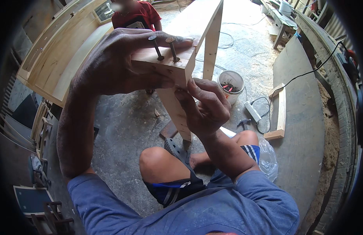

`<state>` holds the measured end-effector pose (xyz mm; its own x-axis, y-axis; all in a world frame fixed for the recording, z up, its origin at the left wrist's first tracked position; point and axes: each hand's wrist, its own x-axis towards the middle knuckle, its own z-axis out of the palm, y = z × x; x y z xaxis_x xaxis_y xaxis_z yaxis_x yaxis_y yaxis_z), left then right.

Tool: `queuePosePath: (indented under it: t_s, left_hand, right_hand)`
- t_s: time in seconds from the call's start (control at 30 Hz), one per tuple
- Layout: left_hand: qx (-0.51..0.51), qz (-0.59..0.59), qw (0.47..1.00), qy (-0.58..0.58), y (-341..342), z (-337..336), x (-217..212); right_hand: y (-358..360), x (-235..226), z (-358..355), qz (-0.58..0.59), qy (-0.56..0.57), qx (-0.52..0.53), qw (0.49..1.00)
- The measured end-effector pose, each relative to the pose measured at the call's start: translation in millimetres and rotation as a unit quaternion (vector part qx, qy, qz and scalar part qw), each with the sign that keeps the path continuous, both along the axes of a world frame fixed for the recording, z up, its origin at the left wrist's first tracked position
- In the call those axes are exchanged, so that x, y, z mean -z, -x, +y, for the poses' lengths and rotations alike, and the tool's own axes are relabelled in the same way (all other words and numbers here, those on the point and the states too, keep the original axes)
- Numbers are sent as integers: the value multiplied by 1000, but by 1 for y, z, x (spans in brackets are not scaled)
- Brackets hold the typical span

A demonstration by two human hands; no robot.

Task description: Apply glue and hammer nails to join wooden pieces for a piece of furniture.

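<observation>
"Clasping what, exactly, is the left hand (118, 55)?"

"The end of a board (175, 74), raised in front of the person, with fingers above and below it."

"And the nails?"

"A left nail (156, 47) and a right nail (173, 50) stick up from the board's top, both leaning left. One finger lies just beyond them."

"What about the right hand (209, 103)?"

"Its thumb and fingertips are nearly together at the board's near right corner. I cannot tell whether they pinch anything."

"Anything farther right?"

"A white bucket (233, 98) stands on the floor, with a power strip (252, 111) nearer and a hammer (243, 123) nearer again. Far left, a person in a red shirt (139, 15) stands."
</observation>
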<state>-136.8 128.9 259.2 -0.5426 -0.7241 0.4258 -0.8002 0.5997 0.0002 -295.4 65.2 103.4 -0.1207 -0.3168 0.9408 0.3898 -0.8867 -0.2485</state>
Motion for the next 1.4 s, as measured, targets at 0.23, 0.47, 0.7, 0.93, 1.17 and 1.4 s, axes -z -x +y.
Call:
queuePosePath:
  t_s: [0.23, 0.47, 0.7, 0.93, 1.17, 1.4]
  left_hand:
    - [28, 23, 999, 8, 3, -6, 0]
    - [-26, -21, 999, 3, 4, -3, -3]
    - [-3, -4, 1000, -8, 3, -10, -2]
    - [1, 10, 1000, -5, 5, -9, -2]
    - [-18, -8, 1000, -11, 5, -6, -3]
    - [18, 11, 999, 43, 0, -14, 5]
  right_hand:
    - [-10, -1, 10, -37, -100, -82, 991]
    - [-17, -4, 4, -71, -77, -8, 994]
    - [-16, -4, 1, -76, -87, -7, 993]
    - [-15, -3, 3, -82, -93, -27, 992]
    - [-11, 0, 0, -66, -45, -29, 996]
    - [-3, 1, -3, -14, -41, -9, 999]
